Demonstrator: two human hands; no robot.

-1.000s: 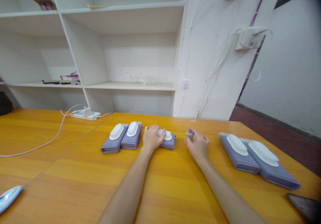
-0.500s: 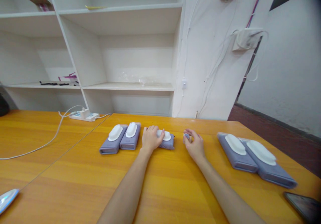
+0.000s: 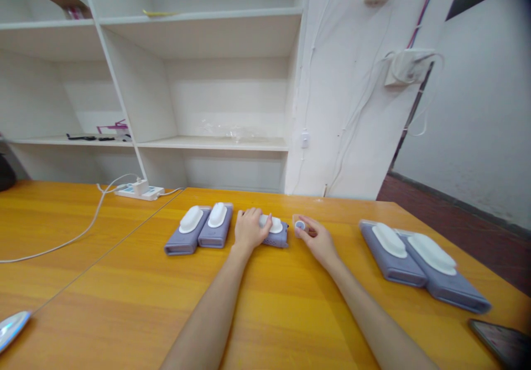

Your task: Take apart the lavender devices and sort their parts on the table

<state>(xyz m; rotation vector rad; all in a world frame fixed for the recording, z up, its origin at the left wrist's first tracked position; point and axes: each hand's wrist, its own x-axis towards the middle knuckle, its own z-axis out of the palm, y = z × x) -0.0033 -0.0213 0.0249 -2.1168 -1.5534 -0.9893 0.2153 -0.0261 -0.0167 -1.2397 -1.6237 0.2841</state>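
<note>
My left hand is closed over the left part of a purple-grey block with a white oval piece on top. The thumb lies against the oval piece, and the block rests on the table with its right end showing. To the right of it, my right hand pinches a small round piece with a pale rim and a bluish middle. Something clear shows beside the fingertips, too faint to name. The right hand is a short gap from the block.
Two similar blocks lie left of my left hand, and two more at the right. A phone is near the right edge. A power strip with a white cable stands before the shelves.
My right hand has moved left toward the block with the round piece, which now faces me more. My left hand and the block have stayed in place.
</note>
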